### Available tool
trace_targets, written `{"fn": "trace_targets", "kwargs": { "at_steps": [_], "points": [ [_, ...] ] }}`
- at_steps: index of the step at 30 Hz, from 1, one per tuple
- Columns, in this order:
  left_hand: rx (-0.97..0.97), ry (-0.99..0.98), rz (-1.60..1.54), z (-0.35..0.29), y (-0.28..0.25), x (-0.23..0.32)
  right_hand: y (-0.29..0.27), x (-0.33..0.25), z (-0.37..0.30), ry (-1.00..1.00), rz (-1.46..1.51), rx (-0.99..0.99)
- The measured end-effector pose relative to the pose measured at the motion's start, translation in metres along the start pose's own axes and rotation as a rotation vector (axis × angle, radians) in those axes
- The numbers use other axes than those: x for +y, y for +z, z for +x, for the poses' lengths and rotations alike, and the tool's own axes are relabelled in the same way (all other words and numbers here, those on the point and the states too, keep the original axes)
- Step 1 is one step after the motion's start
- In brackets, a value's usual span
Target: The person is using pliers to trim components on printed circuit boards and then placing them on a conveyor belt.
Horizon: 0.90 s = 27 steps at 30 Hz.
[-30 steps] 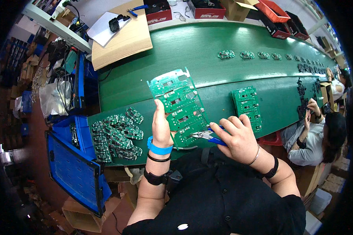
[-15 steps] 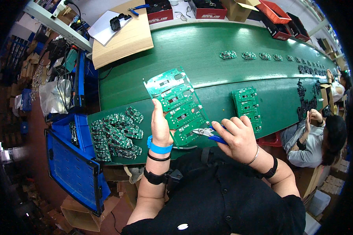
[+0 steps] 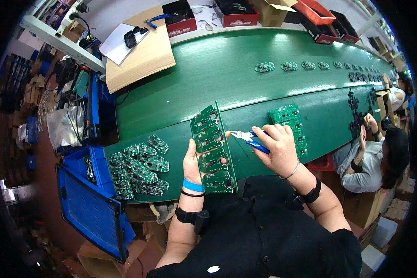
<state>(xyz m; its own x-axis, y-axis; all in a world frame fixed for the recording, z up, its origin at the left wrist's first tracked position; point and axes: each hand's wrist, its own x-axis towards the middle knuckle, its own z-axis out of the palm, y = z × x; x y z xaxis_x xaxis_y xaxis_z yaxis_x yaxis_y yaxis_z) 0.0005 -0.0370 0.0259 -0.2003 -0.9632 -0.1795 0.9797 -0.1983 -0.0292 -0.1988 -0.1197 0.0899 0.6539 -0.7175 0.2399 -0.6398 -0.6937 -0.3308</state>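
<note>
Left hand (image 3: 192, 163) has the green board panel (image 3: 213, 158) gripped and tilted up, over the near edge of the green bench (image 3: 208, 69). Right hand (image 3: 279, 147) is closed round blue-handled cutters (image 3: 243, 135), tips at the panel's right edge; can't tell if touching. Loose-board pile (image 3: 136, 167) to the left, panel stack (image 3: 287, 121) just beyond right hand.

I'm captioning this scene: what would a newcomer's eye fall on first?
First, the green circuit panel in the left hand, at the centre, and the blue-handled pliers in the right hand beside it. Next, the heap of small boards on the green bench at left, and the orange tray at upper right.
</note>
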Motion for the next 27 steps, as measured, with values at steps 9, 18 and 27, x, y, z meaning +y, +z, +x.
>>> {"fn": "trace_targets", "kwargs": {
  "at_steps": [9,18,27],
  "points": [
    [0.096,0.041,-0.118,-0.017,-0.028,0.016,0.050,0.031,-0.029,0.013,-0.009,-0.293],
    [0.172,-0.002,-0.121,-0.037,-0.041,0.019,0.105,0.038,-0.039,-0.109,-0.004,-0.518],
    [0.233,-0.091,-0.034,-0.052,-0.054,0.017,0.113,0.001,0.011,-0.098,0.702,-0.441]
  ]
}}
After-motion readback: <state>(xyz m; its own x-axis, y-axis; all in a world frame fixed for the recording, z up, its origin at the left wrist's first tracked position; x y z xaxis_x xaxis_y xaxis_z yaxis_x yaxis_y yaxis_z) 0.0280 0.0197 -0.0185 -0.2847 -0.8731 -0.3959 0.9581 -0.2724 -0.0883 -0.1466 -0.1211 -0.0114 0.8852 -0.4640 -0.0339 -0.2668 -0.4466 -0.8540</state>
